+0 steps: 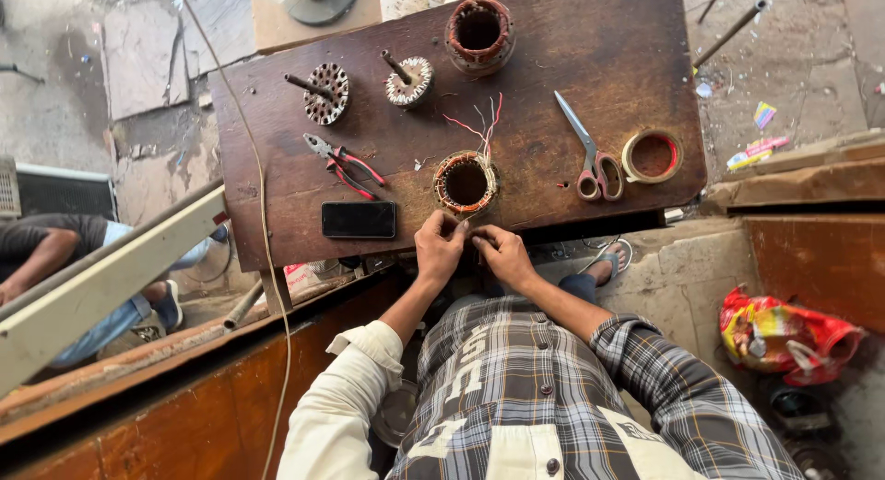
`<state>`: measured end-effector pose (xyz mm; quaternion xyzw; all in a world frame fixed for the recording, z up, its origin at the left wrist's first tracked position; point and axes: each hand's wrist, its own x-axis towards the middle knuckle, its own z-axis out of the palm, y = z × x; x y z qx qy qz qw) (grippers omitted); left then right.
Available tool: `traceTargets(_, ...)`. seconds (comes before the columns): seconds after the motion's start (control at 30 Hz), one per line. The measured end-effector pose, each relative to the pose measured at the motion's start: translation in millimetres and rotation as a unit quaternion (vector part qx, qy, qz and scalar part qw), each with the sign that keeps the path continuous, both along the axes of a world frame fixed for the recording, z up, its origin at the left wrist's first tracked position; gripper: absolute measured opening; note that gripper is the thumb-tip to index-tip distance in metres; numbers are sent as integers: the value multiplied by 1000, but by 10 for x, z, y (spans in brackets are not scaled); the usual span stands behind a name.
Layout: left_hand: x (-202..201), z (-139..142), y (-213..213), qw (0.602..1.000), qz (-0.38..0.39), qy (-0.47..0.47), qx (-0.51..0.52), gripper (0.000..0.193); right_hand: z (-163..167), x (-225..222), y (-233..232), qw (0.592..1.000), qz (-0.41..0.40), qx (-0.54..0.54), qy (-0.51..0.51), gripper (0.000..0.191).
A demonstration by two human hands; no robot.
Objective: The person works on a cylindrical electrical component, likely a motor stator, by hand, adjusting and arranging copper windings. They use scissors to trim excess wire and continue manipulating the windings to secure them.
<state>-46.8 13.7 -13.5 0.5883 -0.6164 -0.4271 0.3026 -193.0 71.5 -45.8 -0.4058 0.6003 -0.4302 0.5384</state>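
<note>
Head view, looking straight down: I see a dark wooden desk (590,47) w/ both hands working at its near edge. Left hand (439,248) and right hand (502,253) meet just near of a wound stator coil (466,182), a copper-coloured ring lying flat near the desk's centre-near edge. Left grip: fingertips pressed together at the coil's near rim, pinching something thin, prob. a wire end; too small for me to tell exactly. Right grip: fingers curled, tips closed against the left fingertips on the same spot. Thin red and white lead wires (489,120) rise from the coil toward the far side.

Other items on desk:
- black phone (359,219), face up, just left of the coil, near edge;
- red-handled pliers (343,164), far-left of the phone;
- two rotor pieces w/ shafts, one dark (327,93) at left, one pale (409,81) to its right;
- second wound stator (478,35), at the far edge;
- scissors (590,153), right of the coil;
- tape roll (653,156), touching or just beside the scissors' handles.

Off desk: red plastic bag (784,337) on the floor at near right; another person's arm and legs (55,259) at far left, apart from the two hands.
</note>
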Motion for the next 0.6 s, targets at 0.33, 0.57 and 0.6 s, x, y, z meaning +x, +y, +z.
traceTargets(0.33,96,195,-226,896,-280,-237,-249,33,-6,-209,-52,992,48,-49,111,22)
traceTargets(0.57,257,295,-433,882,-324,-169,-299,26,94,-419,-264,989,115,70,55,26)
traceTargets(0.6,263,292,-428,884,-318,-161,-304,26,116,-376,-274,989,110,63,78,30)
